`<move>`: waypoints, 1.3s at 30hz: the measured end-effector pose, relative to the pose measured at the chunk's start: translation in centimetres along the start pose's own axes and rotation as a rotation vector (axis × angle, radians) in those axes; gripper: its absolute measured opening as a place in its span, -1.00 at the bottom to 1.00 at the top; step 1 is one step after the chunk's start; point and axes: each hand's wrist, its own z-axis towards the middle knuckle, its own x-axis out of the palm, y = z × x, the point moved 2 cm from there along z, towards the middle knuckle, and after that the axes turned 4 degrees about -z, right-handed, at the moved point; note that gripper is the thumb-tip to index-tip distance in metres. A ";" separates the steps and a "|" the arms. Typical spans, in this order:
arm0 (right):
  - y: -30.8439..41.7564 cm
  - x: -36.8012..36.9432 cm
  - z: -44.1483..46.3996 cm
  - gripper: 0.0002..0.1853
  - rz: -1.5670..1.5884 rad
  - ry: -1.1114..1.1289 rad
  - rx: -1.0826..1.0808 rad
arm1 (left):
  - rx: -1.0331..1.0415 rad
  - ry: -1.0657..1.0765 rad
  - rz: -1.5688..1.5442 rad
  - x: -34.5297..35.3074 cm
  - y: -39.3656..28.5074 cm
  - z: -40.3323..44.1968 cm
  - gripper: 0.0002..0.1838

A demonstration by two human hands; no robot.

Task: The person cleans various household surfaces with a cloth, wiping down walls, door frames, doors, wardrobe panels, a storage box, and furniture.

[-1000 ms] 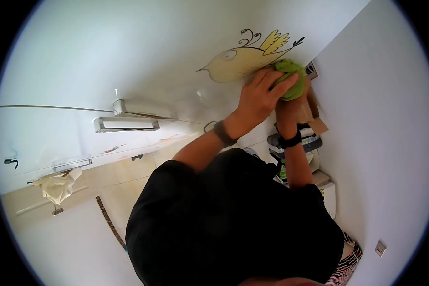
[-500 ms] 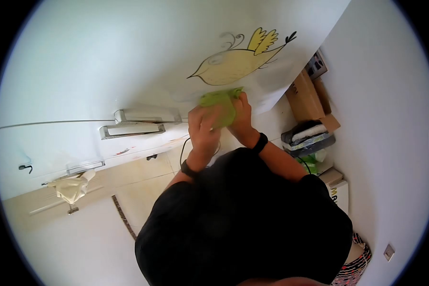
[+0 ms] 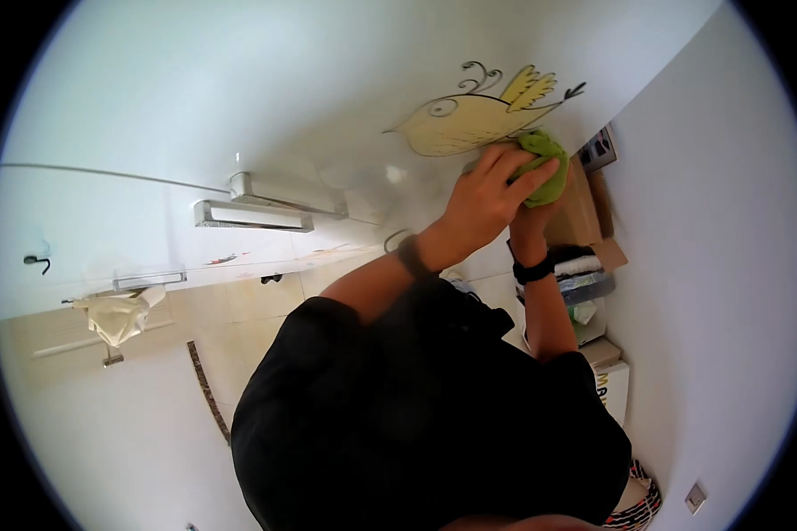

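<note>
A green cloth (image 3: pixel 547 177) is bunched up between my two hands, near the lower right of a yellow bird picture (image 3: pixel 469 128) on a white door panel (image 3: pixel 310 88). My left hand (image 3: pixel 487 195) has its fingers closed over the cloth's near side. Behind and below it, my right hand (image 3: pixel 531 226) grips the cloth from underneath, its fingers mostly hidden. Whether the cloth touches the panel I cannot tell.
Metal handles (image 3: pixel 255 217) stick out from the door panels at left. A cream cloth bag (image 3: pixel 119 314) hangs at lower left. To the right stand an open cardboard box (image 3: pixel 573 208) and folded textiles (image 3: pixel 584 281), beside a plain wall (image 3: pixel 708 265).
Both hands have moved right with the green cloth, from below the bird's front to beneath its tail end. The view has shifted slightly.
</note>
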 end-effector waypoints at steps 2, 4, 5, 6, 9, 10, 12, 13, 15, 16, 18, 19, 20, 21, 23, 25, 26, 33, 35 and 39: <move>-0.2 1.2 -1.2 -0.50 0.125 0.006 0.054 | -0.034 0.032 0.003 -1.1 0.2 -0.6 -0.43; 1.2 2.8 -2.4 -0.49 0.195 -0.027 0.090 | -0.049 0.020 0.030 -2.6 0.6 -1.6 -0.43; 2.1 3.7 -3.1 -0.49 0.215 -0.052 0.107 | -0.053 -0.004 0.054 -3.6 1.0 -2.5 -0.42; 3.1 4.4 -3.3 -0.50 0.198 0.020 0.084 | -0.054 -0.018 0.076 -4.5 1.2 -3.5 -0.42; 7.0 6.8 -4.3 -0.56 0.158 0.143 0.056 | -0.108 -0.057 0.092 -8.1 1.6 -5.6 -0.40; 8.1 7.8 -4.6 -0.59 0.147 0.165 0.045 | -0.116 -0.101 0.129 -9.2 1.7 -6.4 -0.39; 9.9 9.0 -4.6 -0.64 0.038 0.238 -0.026 | -0.135 -0.211 0.168 -10.8 1.7 -7.6 -0.42; 10.7 9.3 -4.6 -0.66 -0.058 0.289 -0.085 | -0.146 -0.277 0.172 -11.6 1.6 -7.9 -0.45; 12.0 9.3 -3.9 -0.63 -0.121 0.391 -0.089 | -0.152 -0.340 0.174 -12.1 1.6 -7.8 -0.49; 12.3 8.9 -3.5 -0.62 -0.168 0.371 -0.097 | -0.148 -0.341 0.175 -12.1 1.5 -7.3 -0.49; 12.4 7.9 -2.3 -0.61 -0.268 0.340 -0.115 | -0.098 -0.302 0.177 -11.8 1.4 -6.0 -0.47; 12.7 7.2 -1.3 -0.59 -0.165 0.251 -0.080 | -0.052 -0.263 0.179 -11.4 1.3 -4.7 -0.43; 12.8 6.5 -0.1 -0.57 -0.064 0.165 -0.045 | -0.008 -0.224 0.180 -10.9 1.1 -3.2 -0.40; 12.6 5.7 1.1 -0.53 -0.053 0.099 -0.131 | 0.029 -0.220 0.147 -10.4 0.7 -1.4 -0.40; 12.3 3.8 4.0 -0.46 -0.170 0.000 -0.379 | 0.109 -0.236 0.078 -9.3 -0.4 2.7 -0.42; 11.7 2.5 5.5 -0.43 -0.225 -0.034 -0.461 | 0.165 -0.277 0.025 -8.3 -1.1 5.3 -0.43; 11.2 2.2 5.9 -0.43 -0.155 -0.037 -0.377 | 0.179 -0.297 0.007 -7.8 -1.3 6.1 -0.43; 9.9 3.5 2.3 -0.45 -0.126 0.110 -0.211 | 0.097 -0.278 -0.070 -8.2 1.0 1.8 -0.40; 9.5 4.9 0.0 -0.46 0.005 0.165 0.027 | 0.005 -0.199 -0.048 -8.8 1.9 -1.2 -0.39; 5.0 6.3 -4.9 -0.50 0.002 0.381 0.233 | -0.146 -0.086 -0.022 -7.8 3.9 -7.9 -0.35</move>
